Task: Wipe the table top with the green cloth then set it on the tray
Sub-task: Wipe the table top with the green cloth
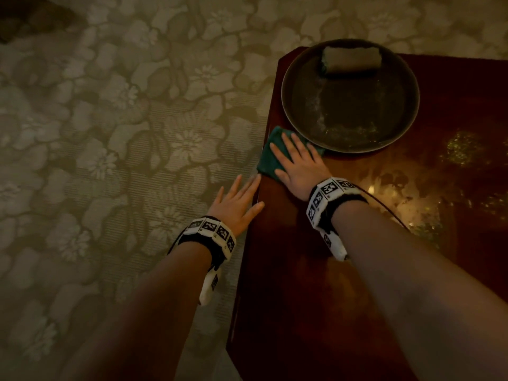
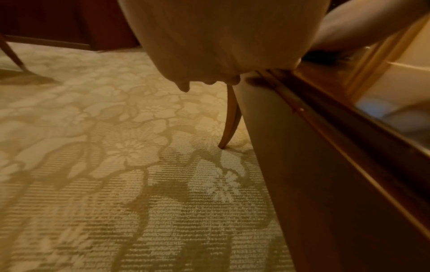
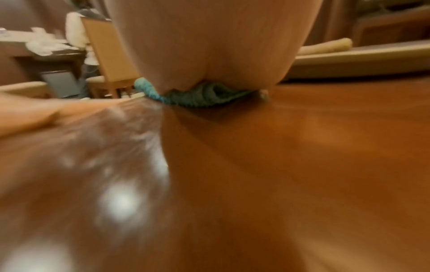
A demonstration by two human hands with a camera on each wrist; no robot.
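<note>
Left hand lies spread at the table edge, holding nothing. At its 1 o'clock, right hand presses the green cloth flat, fingers splayed; wiping underway. Tray at 12 waits, cloth not yet on it.

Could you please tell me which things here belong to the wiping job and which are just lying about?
Part of the job:
green cloth, under the right hand
table top
tray

Just lying about:
rolled towel on the tray
carpet
chair in the background
</note>
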